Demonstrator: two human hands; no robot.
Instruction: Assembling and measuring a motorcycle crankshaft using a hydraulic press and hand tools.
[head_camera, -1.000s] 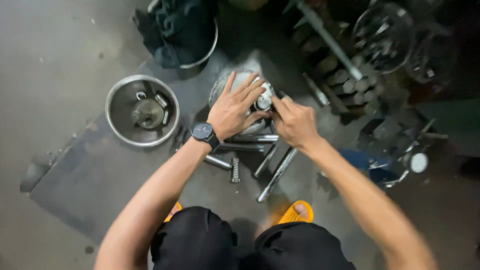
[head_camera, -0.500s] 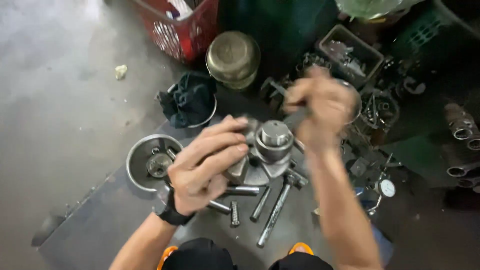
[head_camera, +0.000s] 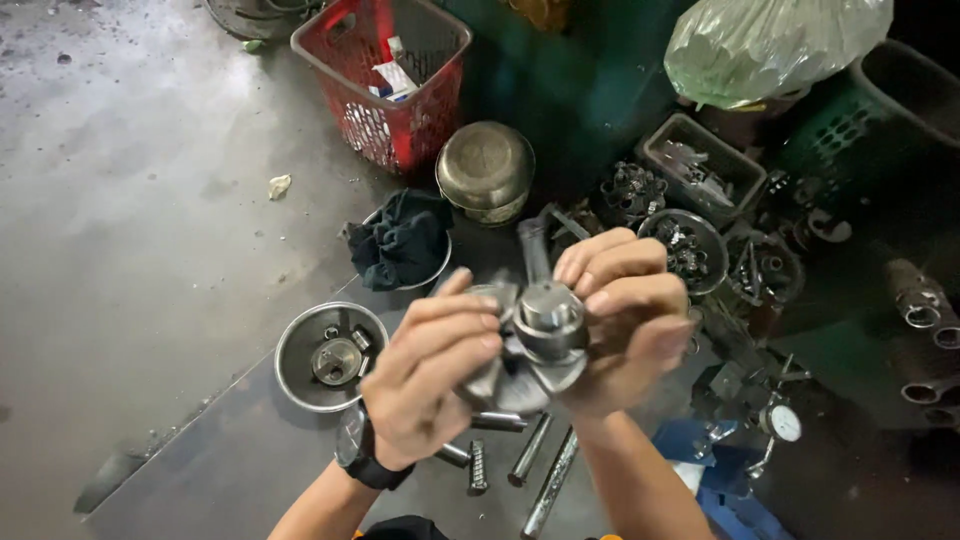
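At centre frame, both hands now lifted w/ steel part off floor: left hand at 9 o'clock, right hand at 3, both gripping; inspection likely.

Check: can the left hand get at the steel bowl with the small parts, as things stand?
Probably not right away: the left hand and right hand both grip the metal part. The steel bowl sits uncovered just left.

metal part half hidden by fingers, blue object cut off below
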